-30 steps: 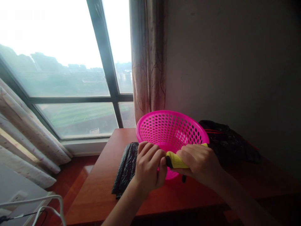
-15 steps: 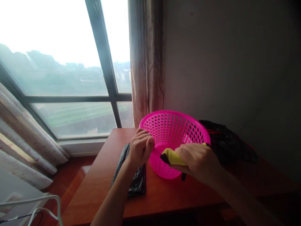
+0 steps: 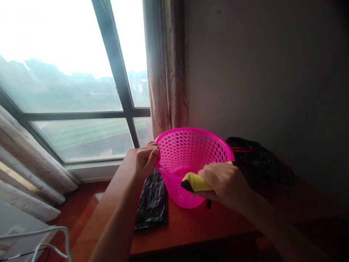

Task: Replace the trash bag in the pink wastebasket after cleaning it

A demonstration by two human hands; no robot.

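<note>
A pink plastic basket point(image 3: 188, 196) with a perforated wall stands on the wooden table, its wide mouth tilted toward me. My left hand point(image 3: 147, 160) is closed at the left side of its rim, with the fingertips partly hidden. In my right hand point(image 3: 223, 182) is a yellow cloth point(image 3: 196, 182) with black edging, pressed over the front right of the rim. Part of the cloth is covered by my fingers. A flat, folded black plastic bag point(image 3: 152, 203) lies on the table just left of the basket, below my left wrist.
Behind the basket to the right lies a crumpled black bag point(image 3: 259, 158) with red drawstrings. The reddish table point(image 3: 169, 238) meets a wall at the back. On the left are a window point(image 3: 76, 140), curtains point(image 3: 27, 163) and a white cable or tube point(image 3: 64, 233).
My left hand has moved left and now grips the basket's rim. The basket has shifted slightly left in view. My right hand still holds the cloth against the rim.
</note>
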